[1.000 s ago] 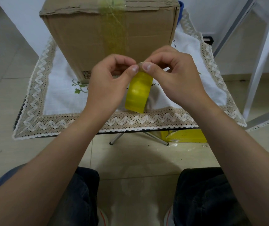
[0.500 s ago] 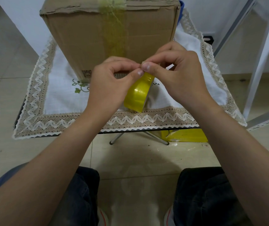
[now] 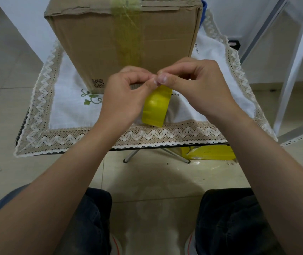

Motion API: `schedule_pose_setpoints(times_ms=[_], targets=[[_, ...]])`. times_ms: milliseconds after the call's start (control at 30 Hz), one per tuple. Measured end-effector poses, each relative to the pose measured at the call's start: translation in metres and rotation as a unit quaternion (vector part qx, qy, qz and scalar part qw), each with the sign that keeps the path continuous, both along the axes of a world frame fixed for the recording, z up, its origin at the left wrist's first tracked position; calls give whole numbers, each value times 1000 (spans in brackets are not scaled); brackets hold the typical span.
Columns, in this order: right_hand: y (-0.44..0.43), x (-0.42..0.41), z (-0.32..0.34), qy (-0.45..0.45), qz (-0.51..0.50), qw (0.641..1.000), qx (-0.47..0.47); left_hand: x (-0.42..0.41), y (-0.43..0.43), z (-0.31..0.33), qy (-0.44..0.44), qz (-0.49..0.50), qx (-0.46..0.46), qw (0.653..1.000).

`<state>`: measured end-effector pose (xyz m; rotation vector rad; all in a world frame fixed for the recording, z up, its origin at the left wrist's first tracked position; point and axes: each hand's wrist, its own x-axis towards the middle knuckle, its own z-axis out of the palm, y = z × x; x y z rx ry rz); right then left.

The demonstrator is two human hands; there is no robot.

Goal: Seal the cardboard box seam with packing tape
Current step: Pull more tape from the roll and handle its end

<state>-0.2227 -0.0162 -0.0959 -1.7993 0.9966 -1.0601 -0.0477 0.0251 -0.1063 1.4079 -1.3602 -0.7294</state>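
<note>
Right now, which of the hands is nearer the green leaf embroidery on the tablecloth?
Left. The left hand sits just right of the green leaf embroidery; the right hand is farther right, past the tape roll both hands hold.

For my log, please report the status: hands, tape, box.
Left hand and right hand both pinch yellow roll of packing tape at its top. Brown cardboard box stands behind, untouched. Nothing between them.

Small table (image 3: 202, 144) with a dark edge, on thin metal legs (image 3: 131, 157), on a pale tiled floor (image 3: 156, 173). Over its top, a white cloth (image 3: 69, 109) with a zigzag lace border. On the cloth, a big brown cardboard box (image 3: 91, 43). Under the table, on the floor, a yellow packet (image 3: 211, 153).
</note>
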Motion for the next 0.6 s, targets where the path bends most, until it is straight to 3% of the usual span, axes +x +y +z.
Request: schedule_pose_setpoints(times_ms=[600], targets=[[0,6,-2,-22,-71,997,34,-1,2,-1,-31,-21,5,999]])
